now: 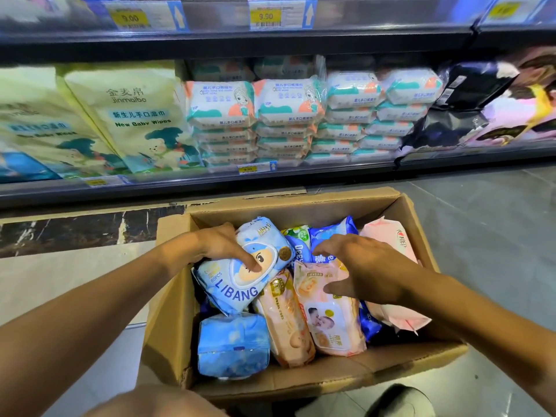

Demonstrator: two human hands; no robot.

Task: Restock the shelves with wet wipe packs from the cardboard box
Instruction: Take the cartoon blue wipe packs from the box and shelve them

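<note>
An open cardboard box (168, 320) stands on the floor in front of the shelf, filled with several wet wipe packs. My left hand (222, 245) grips a blue LIBANG pack (237, 284) at the box's left, thumb on its lid. My right hand (361, 266) rests over a peach pack with a baby picture (328, 320), fingers curled on its top end. A second peach pack (285, 323), a light blue pack (233, 344), dark blue packs (328, 233) and a pink pack (391, 236) lie around them.
The lower shelf (180, 183) behind the box holds stacks of white-teal wipe packs (285, 115), tall yellow Jinmaibo bags (141, 115) to the left and dark packs (469, 85) to the right. Price tags line the upper shelf edge (279, 15). Grey floor tiles (496, 236) extend right.
</note>
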